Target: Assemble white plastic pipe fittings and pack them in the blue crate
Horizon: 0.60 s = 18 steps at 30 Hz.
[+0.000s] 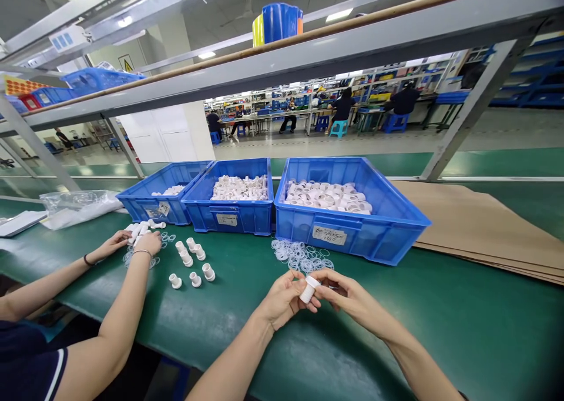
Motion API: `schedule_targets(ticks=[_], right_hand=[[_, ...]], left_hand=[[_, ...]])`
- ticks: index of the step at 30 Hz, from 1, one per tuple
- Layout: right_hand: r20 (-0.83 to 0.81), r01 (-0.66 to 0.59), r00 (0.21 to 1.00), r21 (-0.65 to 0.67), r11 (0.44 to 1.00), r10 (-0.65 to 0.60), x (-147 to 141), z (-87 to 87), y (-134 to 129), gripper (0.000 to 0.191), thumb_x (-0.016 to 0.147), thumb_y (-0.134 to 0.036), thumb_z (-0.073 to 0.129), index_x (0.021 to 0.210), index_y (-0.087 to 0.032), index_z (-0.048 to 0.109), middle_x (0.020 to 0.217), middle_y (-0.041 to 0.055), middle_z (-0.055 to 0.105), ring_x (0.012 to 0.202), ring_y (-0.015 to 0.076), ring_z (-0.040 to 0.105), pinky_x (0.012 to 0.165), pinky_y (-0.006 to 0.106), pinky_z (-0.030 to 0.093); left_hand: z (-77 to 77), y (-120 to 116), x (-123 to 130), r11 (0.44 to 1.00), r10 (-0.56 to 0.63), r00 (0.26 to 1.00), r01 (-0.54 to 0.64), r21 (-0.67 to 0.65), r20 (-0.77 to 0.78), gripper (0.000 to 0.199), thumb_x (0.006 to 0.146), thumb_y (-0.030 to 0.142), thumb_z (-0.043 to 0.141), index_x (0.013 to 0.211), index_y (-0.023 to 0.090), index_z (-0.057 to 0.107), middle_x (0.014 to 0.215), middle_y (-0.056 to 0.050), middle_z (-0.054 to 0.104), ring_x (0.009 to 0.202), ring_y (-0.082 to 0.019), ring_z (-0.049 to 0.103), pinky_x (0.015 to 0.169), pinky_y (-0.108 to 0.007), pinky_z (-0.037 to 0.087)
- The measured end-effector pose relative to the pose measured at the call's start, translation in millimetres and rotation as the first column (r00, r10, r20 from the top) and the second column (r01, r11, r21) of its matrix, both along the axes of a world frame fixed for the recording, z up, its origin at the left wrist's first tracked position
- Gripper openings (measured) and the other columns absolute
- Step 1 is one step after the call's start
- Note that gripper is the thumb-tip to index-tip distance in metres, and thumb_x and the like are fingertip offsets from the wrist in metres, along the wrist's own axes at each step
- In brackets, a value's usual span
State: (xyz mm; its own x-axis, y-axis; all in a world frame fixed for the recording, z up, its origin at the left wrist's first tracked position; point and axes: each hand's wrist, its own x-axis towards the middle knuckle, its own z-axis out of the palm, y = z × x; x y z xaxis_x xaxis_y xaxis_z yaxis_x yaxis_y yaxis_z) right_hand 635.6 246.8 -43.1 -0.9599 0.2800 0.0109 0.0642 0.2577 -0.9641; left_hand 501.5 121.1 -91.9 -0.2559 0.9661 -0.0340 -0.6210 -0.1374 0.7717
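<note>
Between my two hands is a white flanged plastic fitting point(309, 290), tilted, with its wide rim upward. My left hand point(288, 295) is closed around its left side, fingers behind it. The fingers of my right hand point(337, 289) pinch at its rim and right side; whether they also hold a ring cannot be made out. Just beyond my hands lies a loose pile of thin clear rings point(302, 255) on the green table point(238, 318). Several similar white fittings point(195, 278) stand on the table to the left.
Three blue bins of white parts stand along the back: a left bin point(176, 213), a middle bin point(247, 221) and a right bin point(379, 242). Flat cardboard point(476, 219) lies at right. A co-worker's hands point(147, 243) handle white parts at left. A metal shelf beam point(343, 42) crosses overhead.
</note>
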Motion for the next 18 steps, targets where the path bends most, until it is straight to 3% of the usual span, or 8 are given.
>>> schedule_targets(ticks=[4,8,10,12,14,16,17,18], right_hand=[[0.007,-0.067,0.998,-0.043,0.997,0.067,3.8,3.3,2.7,0.037,0.093,-0.054,0.055,0.107,-0.021,0.064,0.087,0.0032,0.064,0.077,0.0172,0.055,0.058,0.026,0.041],[0.042,-0.102,0.994,0.02,0.995,0.102,2.6,0.0,3.2,0.037,0.093,-0.055,0.054,0.093,-0.021,0.067,0.083,0.0032,0.064,0.071,0.0163,0.053,0.058,0.026,0.04],[0.045,-0.127,0.991,0.06,0.99,0.125,-2.1,-5.4,1.5,0.039,0.091,-0.057,0.054,0.083,-0.021,0.067,0.08,0.0035,0.064,0.073,0.0178,0.055,0.064,0.027,0.044],[0.07,-0.133,0.989,0.096,0.987,0.127,-7.4,-12.7,0.1,0.042,0.089,-0.06,0.055,0.08,-0.022,0.067,0.08,0.0039,0.065,0.075,0.0195,0.057,0.069,0.028,0.046],[0.104,-0.087,0.992,0.131,0.988,0.073,-10.9,-21.5,1.3,0.043,0.086,-0.064,0.056,0.082,-0.023,0.067,0.08,0.0035,0.064,0.071,0.019,0.056,0.063,0.027,0.046],[0.118,-0.027,0.993,0.148,0.989,0.01,-11.8,-31.5,5.7,0.043,0.083,-0.067,0.058,0.086,-0.025,0.067,0.078,0.0022,0.063,0.064,0.0171,0.052,0.054,0.025,0.044],[0.115,-0.006,0.993,0.14,0.99,-0.01,-11.7,-36.9,8.7,0.043,0.082,-0.067,0.059,0.088,-0.026,0.067,0.076,0.0015,0.062,0.061,0.0164,0.051,0.051,0.025,0.044],[0.097,0.035,0.994,0.132,0.991,-0.048,-11.5,-42.7,11.6,0.042,0.08,-0.067,0.061,0.088,-0.026,0.067,0.074,0.001,0.062,0.058,0.0159,0.05,0.049,0.025,0.043]], left_hand=[[-6.7,0.8,-0.7,0.998,-0.07,0.994,0.07,0.002,0.088,0.046,0.075,0.045,0.08,0.094,0.013,0.053,0.078,-0.009,0.07,0.062,-0.014,0.066,0.054,-0.021,0.049],[-13.0,-2.3,0.2,0.982,-0.19,0.976,0.187,0.038,0.103,0.054,0.066,0.048,0.085,0.093,0.013,0.055,0.074,-0.008,0.069,0.055,-0.014,0.064,0.047,-0.019,0.046],[-6.5,-11.7,-4.7,0.962,-0.271,0.961,0.269,0.054,0.055,0.06,0.061,0.054,0.086,0.092,0.015,0.054,0.072,-0.008,0.069,0.052,-0.015,0.063,0.045,-0.02,0.048],[12.9,-31.1,-17.2,0.955,-0.291,0.956,0.292,0.047,-0.04,0.063,0.059,0.059,0.085,0.092,0.017,0.051,0.073,-0.009,0.07,0.052,-0.017,0.064,0.044,-0.023,0.05],[43.3,-61.1,-39.3,0.991,-0.13,0.974,0.133,0.005,-0.185,0.057,0.066,0.058,0.081,0.091,0.019,0.048,0.081,-0.011,0.071,0.058,-0.019,0.066,0.045,-0.024,0.05],[74.9,-97.8,-71.8,0.968,0.221,0.887,-0.251,-0.021,-0.405,0.043,0.078,0.052,0.072,0.092,0.02,0.048,0.092,-0.01,0.07,0.068,-0.017,0.067,0.05,-0.023,0.051],[87.6,-116.4,-91.3,0.884,0.384,0.735,-0.468,-0.008,-0.559,0.036,0.084,0.05,0.066,0.094,0.02,0.049,0.097,-0.01,0.069,0.074,-0.017,0.067,0.055,-0.023,0.053],[96.8,-134.1,-112.0,0.757,0.462,0.513,-0.653,0.021,-0.724,0.03,0.089,0.048,0.059,0.096,0.02,0.049,0.101,-0.009,0.067,0.081,-0.016,0.066,0.062,-0.025,0.054]])
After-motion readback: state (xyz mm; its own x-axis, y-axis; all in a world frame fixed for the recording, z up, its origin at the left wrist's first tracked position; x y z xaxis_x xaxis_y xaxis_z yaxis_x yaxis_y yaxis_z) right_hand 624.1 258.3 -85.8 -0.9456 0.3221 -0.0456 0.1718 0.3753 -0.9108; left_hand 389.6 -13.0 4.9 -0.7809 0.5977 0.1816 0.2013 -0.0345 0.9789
